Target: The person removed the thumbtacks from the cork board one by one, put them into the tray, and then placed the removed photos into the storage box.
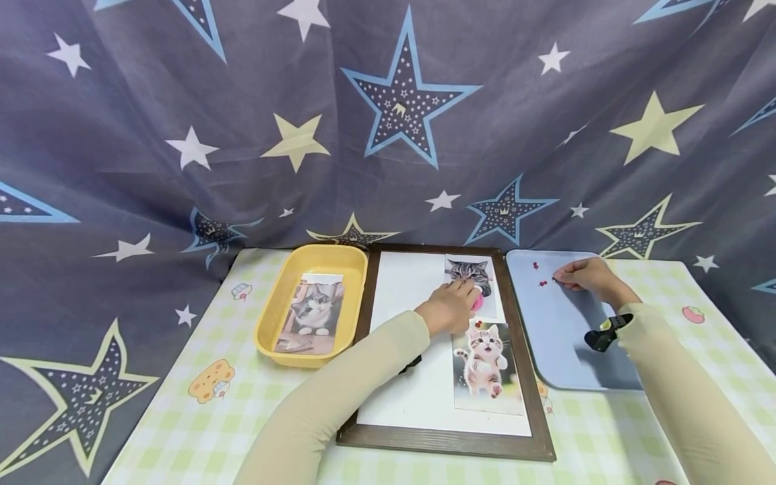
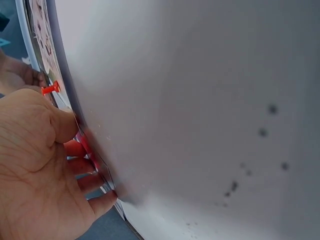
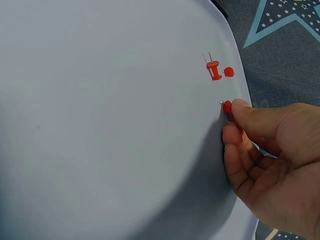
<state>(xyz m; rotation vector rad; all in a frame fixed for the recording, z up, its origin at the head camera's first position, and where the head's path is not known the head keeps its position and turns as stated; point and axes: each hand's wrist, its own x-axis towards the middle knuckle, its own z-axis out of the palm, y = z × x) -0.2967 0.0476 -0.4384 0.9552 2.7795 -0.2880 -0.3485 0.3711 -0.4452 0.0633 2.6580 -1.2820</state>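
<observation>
My left hand (image 1: 448, 308) rests its fingers on the upper cat photo (image 1: 468, 271), which lies at the top right of a brown-framed white board (image 1: 400, 397). Below it, another cat photo (image 1: 485, 370), a kitten, has a red push pin (image 1: 478, 324) standing at its top edge; the left wrist view shows this pin beside the left thumb. Over the pale blue tray (image 1: 558, 337), my right hand (image 1: 589, 277) pinches a red push pin (image 3: 227, 106) between thumb and fingers, its metal point facing away from the hand. Close by in the tray lie two loose red push pins (image 3: 214, 71).
A yellow basin (image 1: 267, 333) with cat photos (image 1: 315, 313) inside stands left of the board. Everything sits on a green checked tablecloth (image 1: 242, 404). Behind the table hangs a dark curtain (image 1: 273, 74) with stars.
</observation>
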